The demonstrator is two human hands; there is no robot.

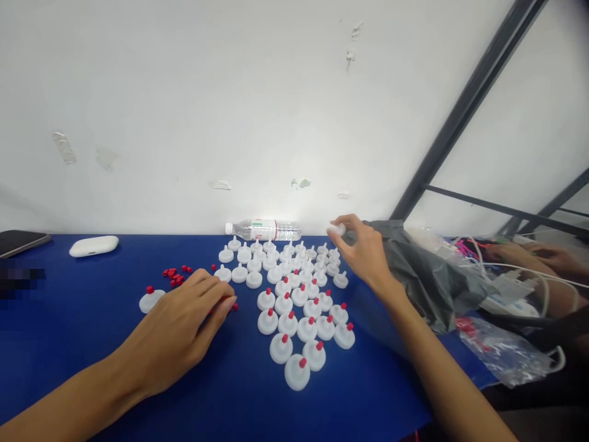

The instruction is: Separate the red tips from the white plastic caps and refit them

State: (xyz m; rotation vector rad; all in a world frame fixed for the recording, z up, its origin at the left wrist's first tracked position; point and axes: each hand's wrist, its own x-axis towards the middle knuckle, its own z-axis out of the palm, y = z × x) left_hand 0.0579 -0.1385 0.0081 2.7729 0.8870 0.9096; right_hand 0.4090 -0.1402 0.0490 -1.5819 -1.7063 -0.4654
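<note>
My right hand (pixel 363 248) is raised above the far right of the group, pinching a white nozzle cap (pixel 338 229) between thumb and fingers. Low over the blue table (pixel 207 402), my left hand (pixel 186 322) has its fingers drawn together; small red caps (pixel 235 306) show at the fingertips, and what the fingers hold is hidden. Several white nozzle caps with red tips (pixel 297 372) stand in the middle. Behind them are several white nozzle caps with bare nozzles (pixel 254 280). A loose pile of small red caps (pixel 177 280) lies beyond my left hand, near one red-tipped white cap (pixel 151 300).
A clear plastic bottle (pixel 276 230) lies along the wall. A white case (pixel 94 246) and a phone (pixel 21 244) are at the left. A grey plastic bag (pixel 416 270), a clear bag (pixel 510 356) and cables fill the right, where another person's hand (pixel 559 261) shows.
</note>
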